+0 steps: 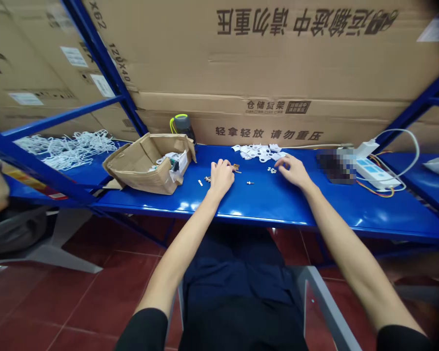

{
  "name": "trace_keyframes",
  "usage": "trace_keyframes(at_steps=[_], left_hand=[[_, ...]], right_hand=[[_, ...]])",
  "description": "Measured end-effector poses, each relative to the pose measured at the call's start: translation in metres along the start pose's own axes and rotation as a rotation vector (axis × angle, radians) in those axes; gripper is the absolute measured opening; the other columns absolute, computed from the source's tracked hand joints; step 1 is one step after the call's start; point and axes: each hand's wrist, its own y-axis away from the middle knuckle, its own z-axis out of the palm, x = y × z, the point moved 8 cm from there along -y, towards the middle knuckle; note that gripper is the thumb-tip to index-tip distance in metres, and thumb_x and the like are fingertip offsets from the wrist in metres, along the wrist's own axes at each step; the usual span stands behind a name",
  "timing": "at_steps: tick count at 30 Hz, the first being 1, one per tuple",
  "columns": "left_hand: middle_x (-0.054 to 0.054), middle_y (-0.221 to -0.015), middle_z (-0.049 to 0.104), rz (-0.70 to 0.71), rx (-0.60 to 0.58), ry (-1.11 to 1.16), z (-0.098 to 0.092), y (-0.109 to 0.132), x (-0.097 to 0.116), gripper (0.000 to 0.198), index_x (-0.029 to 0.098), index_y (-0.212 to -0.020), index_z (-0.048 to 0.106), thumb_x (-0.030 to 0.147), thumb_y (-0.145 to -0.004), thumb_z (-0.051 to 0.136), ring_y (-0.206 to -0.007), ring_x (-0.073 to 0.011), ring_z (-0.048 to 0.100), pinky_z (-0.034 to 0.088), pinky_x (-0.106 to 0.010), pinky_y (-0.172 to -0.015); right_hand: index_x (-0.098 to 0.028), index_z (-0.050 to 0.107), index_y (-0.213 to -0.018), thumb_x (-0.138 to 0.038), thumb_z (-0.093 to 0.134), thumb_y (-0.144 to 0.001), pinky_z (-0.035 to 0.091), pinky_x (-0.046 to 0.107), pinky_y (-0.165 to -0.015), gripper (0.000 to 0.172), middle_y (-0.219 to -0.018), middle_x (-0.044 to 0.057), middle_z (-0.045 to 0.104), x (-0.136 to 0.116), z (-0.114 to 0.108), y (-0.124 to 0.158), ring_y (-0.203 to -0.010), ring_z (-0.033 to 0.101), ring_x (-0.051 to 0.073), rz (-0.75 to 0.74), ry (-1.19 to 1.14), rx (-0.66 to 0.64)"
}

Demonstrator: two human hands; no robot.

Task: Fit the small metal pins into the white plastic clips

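Observation:
My left hand (pixel 221 176) rests on the blue shelf (pixel 278 202), its fingers curled down next to a small brass part (pixel 236 168). My right hand (pixel 291 168) lies further right with its fingers bent, fingertips by a few small silver parts (pixel 271 170). Whether either hand holds anything is hidden. Small metal screws (pixel 249 183) lie between the hands. A pile of white plastic pieces (pixel 260 151) sits just behind them.
A torn cardboard box (pixel 146 165) with parts stands at the left, a dark bottle (pixel 183 125) behind it. White cords (pixel 64 146) are heaped far left. A white power strip (pixel 372 170) with wires lies at the right. Big cartons (pixel 278 63) fill the back.

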Motion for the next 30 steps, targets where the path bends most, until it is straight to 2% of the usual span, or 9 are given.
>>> trace_keyframes(at_steps=[5, 19, 24, 30], left_hand=[[-0.010, -0.123, 0.074, 0.083, -0.001, 0.026, 0.003, 0.000, 0.008, 0.034, 0.026, -0.102, 0.084, 0.013, -0.102, 0.052, -0.121, -0.0331, 0.058, 0.042, -0.052, -0.103], [-0.009, -0.124, 0.074, 0.145, 0.015, 0.042, 0.001, 0.003, 0.020, 0.022, 0.027, -0.105, 0.084, 0.025, -0.102, 0.063, -0.120, -0.0324, 0.060, 0.042, -0.055, -0.106], [-0.009, -0.125, 0.075, 0.117, 0.022, 0.021, 0.002, 0.000, 0.014, 0.020, 0.025, -0.097, 0.083, 0.032, -0.104, 0.065, -0.120, -0.0322, 0.061, 0.043, -0.052, -0.103], [-0.007, -0.125, 0.076, 0.132, -0.026, 0.014, 0.005, -0.002, 0.017, 0.021, 0.025, -0.102, 0.080, 0.036, -0.108, 0.063, -0.119, -0.0298, 0.062, 0.042, -0.047, -0.100]], right_hand=[[-0.027, 0.081, -0.106, -0.048, 0.064, -0.097, 0.052, 0.046, -0.092, 0.029, -0.107, 0.010, 0.071, -0.007, 0.007, 0.012, -0.104, 0.065, 0.031, -0.079, 0.082, -0.118], [-0.027, 0.084, -0.101, -0.050, 0.058, -0.102, 0.052, 0.044, -0.083, 0.034, -0.101, 0.011, 0.072, -0.004, 0.011, 0.007, -0.102, 0.065, 0.032, -0.051, 0.159, -0.072], [-0.026, 0.084, -0.098, -0.049, 0.059, -0.102, 0.051, 0.044, -0.081, 0.034, -0.099, 0.012, 0.071, -0.001, 0.014, 0.006, -0.101, 0.064, 0.033, -0.040, 0.179, -0.071], [-0.026, 0.084, -0.099, -0.048, 0.059, -0.102, 0.051, 0.045, -0.084, 0.032, -0.101, 0.012, 0.071, -0.001, 0.015, 0.006, -0.104, 0.065, 0.034, -0.008, 0.183, -0.086]])
